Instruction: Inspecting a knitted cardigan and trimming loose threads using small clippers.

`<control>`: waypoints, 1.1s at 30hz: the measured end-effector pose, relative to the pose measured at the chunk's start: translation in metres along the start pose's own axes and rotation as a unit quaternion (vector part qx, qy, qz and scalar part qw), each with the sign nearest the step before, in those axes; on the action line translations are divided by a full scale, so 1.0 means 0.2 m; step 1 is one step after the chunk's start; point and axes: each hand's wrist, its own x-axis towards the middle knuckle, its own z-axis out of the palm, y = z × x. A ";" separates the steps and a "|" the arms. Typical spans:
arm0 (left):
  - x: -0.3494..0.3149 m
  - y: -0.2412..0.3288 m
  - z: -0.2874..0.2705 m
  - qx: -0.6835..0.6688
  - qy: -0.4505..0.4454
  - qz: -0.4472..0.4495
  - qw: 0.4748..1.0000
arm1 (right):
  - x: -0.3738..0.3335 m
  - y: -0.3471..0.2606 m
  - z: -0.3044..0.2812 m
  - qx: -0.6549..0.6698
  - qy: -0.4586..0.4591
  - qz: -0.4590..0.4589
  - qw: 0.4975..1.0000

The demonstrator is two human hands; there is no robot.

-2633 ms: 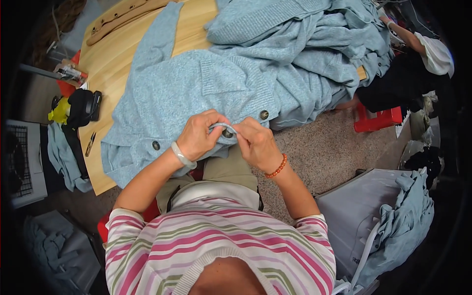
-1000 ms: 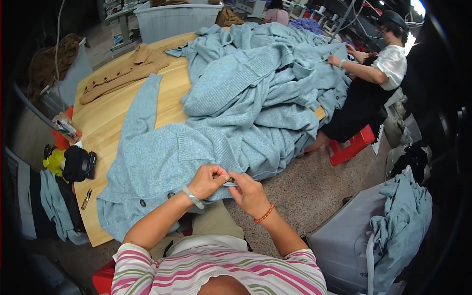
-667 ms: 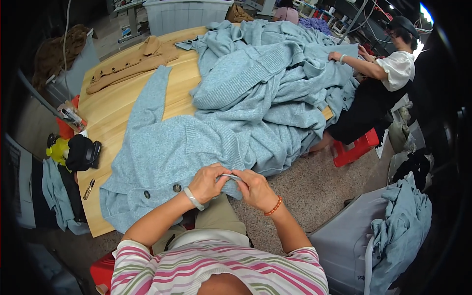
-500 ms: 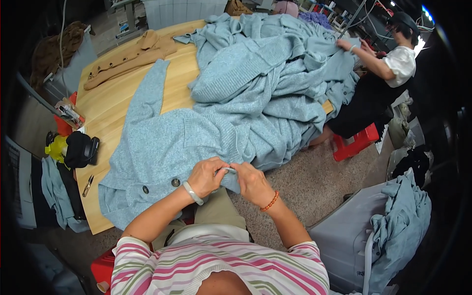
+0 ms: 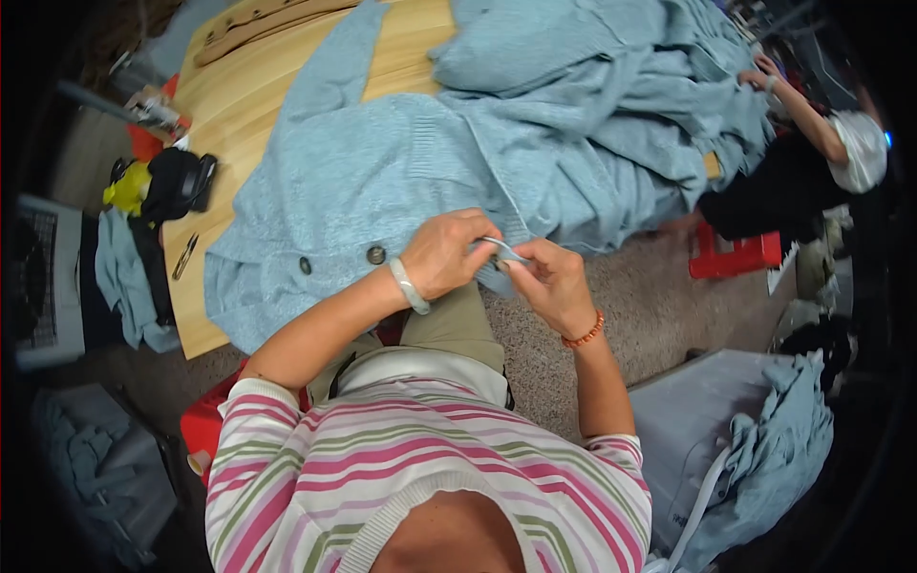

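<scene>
A light blue knitted cardigan [image 5: 382, 181] lies spread over the near side of the table, one sleeve stretched toward the far side. Dark buttons [image 5: 375, 255] line its front edge. At that edge, near my lap, my left hand [image 5: 451, 250] pinches a fold of the knit. Close beside it, my right hand [image 5: 554, 285] grips the same edge between thumb and fingers. A dark button [image 5: 499, 264] shows between the two hands. Whether a finger is pushed through a buttonhole is hidden.
More blue knitwear [image 5: 611, 105] is heaped on the wooden table [image 5: 215, 181]. Small snips [image 5: 185, 256] and a black pouch [image 5: 180, 181] lie at its left. A co-worker [image 5: 812, 162] handles the heap at far right. A grey bin [image 5: 697, 411] with blue garments stands at my right; a red stool [image 5: 734, 250] is beyond.
The view has tilted downward, so the table sits higher in the picture. My hands keep hold of the cardigan's edge, my right hand has turned, and a button now shows between them.
</scene>
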 end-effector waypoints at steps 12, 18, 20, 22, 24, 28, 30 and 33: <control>-0.99 -0.12 -0.63 0.411 0.284 -0.236 0.834 | 0.13 0.02 -0.09 0.099 0.253 -0.010 0.962; -1.31 -0.26 -0.68 0.410 0.302 -0.386 0.769 | 0.16 -0.19 0.12 0.001 0.115 -0.162 0.980; -1.32 -0.28 -0.67 0.252 0.332 -0.443 0.793 | 0.18 -0.26 0.17 -0.049 0.048 -0.207 0.976; -1.31 -0.30 -0.69 0.263 0.344 -0.364 0.825 | 0.16 -0.31 0.21 -0.066 -0.010 -0.221 0.973; -1.30 -0.28 -0.71 0.067 0.317 -0.424 0.846 | 0.13 -0.35 0.24 -0.079 -0.054 -0.217 0.971; -1.27 -0.22 -0.77 0.070 0.370 -0.323 0.869 | 0.10 -0.35 0.26 -0.093 -0.044 -0.213 0.972; -1.25 -0.21 -0.79 0.080 0.362 -0.339 0.865 | 0.09 -0.34 0.26 -0.104 -0.044 -0.194 0.975; -1.23 -0.21 -0.78 0.102 0.353 -0.348 0.863 | 0.07 -0.32 0.26 -0.130 -0.047 -0.178 0.974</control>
